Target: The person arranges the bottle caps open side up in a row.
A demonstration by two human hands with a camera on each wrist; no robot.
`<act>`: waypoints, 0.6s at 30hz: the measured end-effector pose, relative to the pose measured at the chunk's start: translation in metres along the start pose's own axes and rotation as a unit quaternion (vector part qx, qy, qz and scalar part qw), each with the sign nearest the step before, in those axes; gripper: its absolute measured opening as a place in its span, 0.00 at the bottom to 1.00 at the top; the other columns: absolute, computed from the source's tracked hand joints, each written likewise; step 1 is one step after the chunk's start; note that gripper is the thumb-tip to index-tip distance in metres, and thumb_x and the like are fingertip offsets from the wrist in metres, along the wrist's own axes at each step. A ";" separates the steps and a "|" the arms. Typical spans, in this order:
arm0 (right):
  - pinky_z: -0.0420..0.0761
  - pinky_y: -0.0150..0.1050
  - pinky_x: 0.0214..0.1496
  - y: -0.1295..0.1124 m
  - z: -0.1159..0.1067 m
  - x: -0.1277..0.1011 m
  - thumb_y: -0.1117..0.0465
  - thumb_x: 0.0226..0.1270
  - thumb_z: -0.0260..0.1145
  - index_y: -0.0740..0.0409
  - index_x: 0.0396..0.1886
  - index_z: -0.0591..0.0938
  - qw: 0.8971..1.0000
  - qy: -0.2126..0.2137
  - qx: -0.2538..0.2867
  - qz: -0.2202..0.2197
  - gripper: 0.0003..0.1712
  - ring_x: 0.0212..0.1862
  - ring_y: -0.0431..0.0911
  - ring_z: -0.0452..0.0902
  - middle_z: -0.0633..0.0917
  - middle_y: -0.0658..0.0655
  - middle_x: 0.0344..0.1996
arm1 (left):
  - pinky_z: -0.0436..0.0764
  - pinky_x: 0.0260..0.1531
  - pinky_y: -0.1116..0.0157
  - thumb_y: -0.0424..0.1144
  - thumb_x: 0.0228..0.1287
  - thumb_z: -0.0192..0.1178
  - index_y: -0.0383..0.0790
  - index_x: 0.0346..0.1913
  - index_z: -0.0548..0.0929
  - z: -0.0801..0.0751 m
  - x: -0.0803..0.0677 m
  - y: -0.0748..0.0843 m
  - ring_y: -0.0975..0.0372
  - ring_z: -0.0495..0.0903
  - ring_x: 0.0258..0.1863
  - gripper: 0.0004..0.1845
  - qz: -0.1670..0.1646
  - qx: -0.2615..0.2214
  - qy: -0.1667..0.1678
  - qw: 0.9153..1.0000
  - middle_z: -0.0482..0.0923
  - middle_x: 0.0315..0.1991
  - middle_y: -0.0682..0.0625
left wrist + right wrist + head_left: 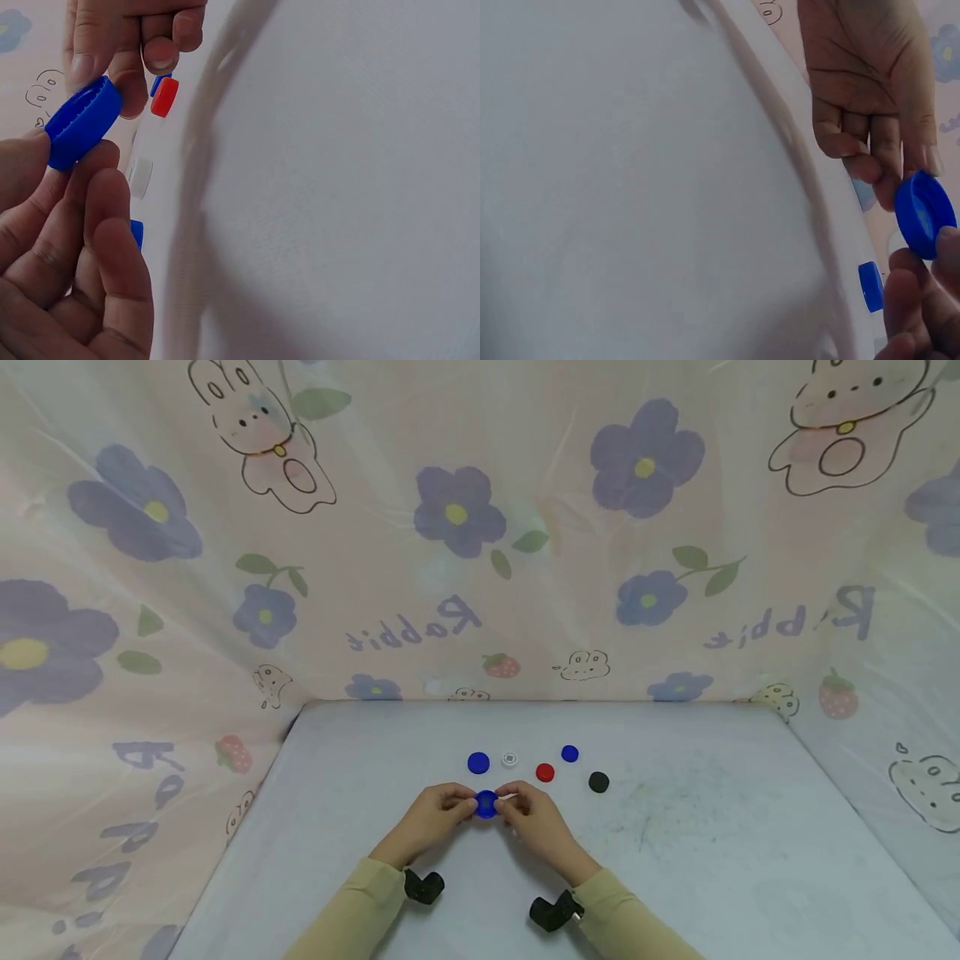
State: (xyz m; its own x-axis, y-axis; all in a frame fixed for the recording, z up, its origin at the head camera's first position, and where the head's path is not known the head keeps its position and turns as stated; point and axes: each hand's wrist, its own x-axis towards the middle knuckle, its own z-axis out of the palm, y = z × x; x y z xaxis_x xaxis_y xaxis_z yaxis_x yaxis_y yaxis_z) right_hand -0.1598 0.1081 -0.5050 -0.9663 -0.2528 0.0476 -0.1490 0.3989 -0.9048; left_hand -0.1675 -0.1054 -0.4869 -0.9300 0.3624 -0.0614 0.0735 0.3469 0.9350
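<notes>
Both hands hold one blue bottle cap point(487, 804) between them, just above the white table. My left hand point(433, 814) pinches its left edge between thumb and fingertips. On the opposite edge, my right hand point(538, 822) pinches it the same way. In the left wrist view the blue cap point(86, 124) is tilted, with fine ridges along its inner rim. Its hollow side shows in the right wrist view, where the blue cap point(924, 214) sits between both thumbs. Fingertips behind the cap are partly hidden.
Beyond the hands, a larger blue cap point(478, 763), a white cap point(510, 760), a red cap point(545, 772), a smaller blue cap point(570, 753) and a black cap point(598, 782) lie on the table point(712, 843). A patterned curtain point(525, 593) hangs behind and at both sides.
</notes>
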 end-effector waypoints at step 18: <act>0.75 0.32 0.31 -0.007 0.010 0.000 0.57 0.67 0.67 0.52 0.54 0.79 0.997 -0.036 -0.059 -0.033 0.17 0.30 0.38 0.75 0.81 0.43 0.30 | 0.77 0.38 0.61 0.41 0.69 0.59 0.43 0.48 0.80 -0.016 -0.003 -0.002 0.61 0.81 0.36 0.09 -0.003 0.084 -0.024 0.996 0.85 0.34 0.53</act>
State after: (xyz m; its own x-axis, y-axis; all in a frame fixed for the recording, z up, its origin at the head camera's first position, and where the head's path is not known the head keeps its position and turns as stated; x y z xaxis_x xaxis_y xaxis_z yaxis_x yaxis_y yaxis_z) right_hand -0.1565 0.0966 -0.5032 -0.9364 -0.3438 0.0709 -0.2396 0.4785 -0.8447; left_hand -0.1711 -0.1210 -0.4827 -0.9130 0.3986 -0.0870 0.1306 0.4877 0.8632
